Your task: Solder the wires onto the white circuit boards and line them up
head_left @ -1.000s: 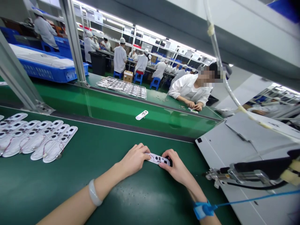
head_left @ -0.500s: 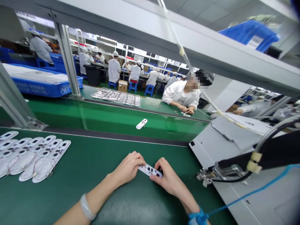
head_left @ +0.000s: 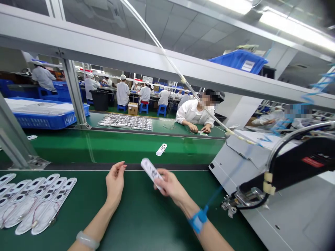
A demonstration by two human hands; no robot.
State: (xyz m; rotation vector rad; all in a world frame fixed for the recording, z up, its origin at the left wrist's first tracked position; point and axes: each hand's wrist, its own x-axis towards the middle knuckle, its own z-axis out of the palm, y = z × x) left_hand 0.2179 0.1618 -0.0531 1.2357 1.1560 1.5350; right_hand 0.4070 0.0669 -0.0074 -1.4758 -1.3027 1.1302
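Observation:
My right hand grips a slim white panel with a rounded end and dark markings, thumb on top. The panel is tilted and raised over the green bench, a little blurred. To its left, my left hand hovers with its fingers drawn together against the thumb; nothing shows in them. Similar white panels, with dark windows and thin wires, lie in an overlapping row at the left of the bench. One more small white panel is on the green conveyor belt beyond my hands.
A grey machine with a black arm and metal nozzle stands at the right. Across the belt a person in white works beside a sheet of panels. A blue crate sits far left; a metal beam spans overhead.
My left hand has let go of the panel and moved left and up. My right hand has lifted the panel and shifted left with it. The camera view has tilted upward.

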